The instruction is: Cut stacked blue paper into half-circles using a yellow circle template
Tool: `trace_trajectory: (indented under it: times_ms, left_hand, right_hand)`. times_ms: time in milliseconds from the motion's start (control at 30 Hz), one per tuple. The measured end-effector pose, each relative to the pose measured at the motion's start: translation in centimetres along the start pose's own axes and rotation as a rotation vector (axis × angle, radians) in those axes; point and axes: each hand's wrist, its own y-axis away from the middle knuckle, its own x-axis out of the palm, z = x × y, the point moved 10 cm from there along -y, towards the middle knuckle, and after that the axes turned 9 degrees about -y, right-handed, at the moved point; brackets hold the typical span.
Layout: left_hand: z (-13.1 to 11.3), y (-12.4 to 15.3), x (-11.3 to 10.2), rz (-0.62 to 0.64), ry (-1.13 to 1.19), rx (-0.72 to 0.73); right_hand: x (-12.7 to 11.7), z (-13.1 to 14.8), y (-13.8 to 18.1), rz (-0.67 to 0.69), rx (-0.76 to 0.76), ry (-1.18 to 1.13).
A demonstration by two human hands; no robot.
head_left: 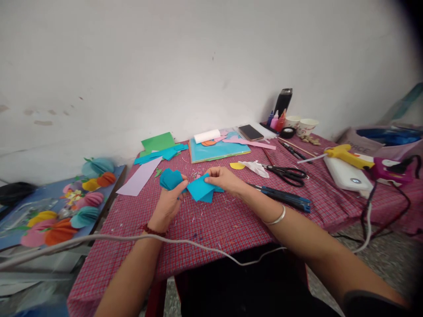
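My left hand (171, 199) is closed around a small stack of blue paper cutouts with rounded edges (170, 179), pinched between thumb and fingers. To its right, my right hand (220, 178) pinches a blue paper square (200, 188) by its upper right corner. More blue paper pieces (207, 197) lie under and behind that square, above the checked tablecloth (198, 233). The square's left corner comes close to my left fingertips; whether they touch, I cannot tell. Small paper scraps are scattered around both hands.
Black-handled scissors (287, 175) and a blue-black cutting tool (284, 197) lie right of my hands. A hot glue gun (373, 163) rests on a white box (346, 174). Coloured sheets (220, 152) and a phone (251, 132) lie toward the wall. A white cable (185, 243) crosses in front.
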Motion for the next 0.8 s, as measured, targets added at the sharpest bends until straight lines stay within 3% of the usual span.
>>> trace_trajectory:
  times_ms: [100, 167, 233, 300, 367, 433, 500, 633, 800]
  left_hand:
    - [0.4, -0.4, -0.6, -0.034, -0.016, -0.006]
    - [0.7, -0.8, -1.7, -0.104, -0.046, -0.011]
    - [1.2, -1.1, -2.4, -0.154, -0.075, -0.028]
    - [1.5, -1.3, -2.7, -0.16, -0.099, -0.04]
    - [1.6, -1.3, -2.5, -0.146, -0.126, -0.038]
    - [1.7, -1.3, -2.3, -0.125, -0.155, -0.039]
    - [1.9, -1.3, -2.0, -0.107, -0.183, -0.048]
    - [2.1, -1.3, -1.8, -0.113, -0.216, -0.063]
    - [2.1, -1.3, -2.1, -0.143, -0.22, -0.071]
  right_hand:
    - [-2.5, 1.6, 0.0, -0.226, -0.165, 0.22]
    - [-2.2, 2.8, 0.4, -0.255, -0.258, 0.501]
    - [0.1, 2.8, 0.7, -0.097, -0.282, 0.795]
    - [2.8, 1.5, 1.4, 0.157, -0.26, 1.029]
    - [4.6, 0.1, 2.4, 0.36, -0.224, 1.176]
    - [5.2, -0.6, 2.9, 0.443, -0.198, 1.234]
    - [5.1, -0.6, 2.7, 0.394, -0.191, 1.255]
    - [3.9, 0.2, 1.5, 0.122, -0.214, 1.35]
    - [4.2, -1.5, 0.8, 0.127, -0.208, 1.389]
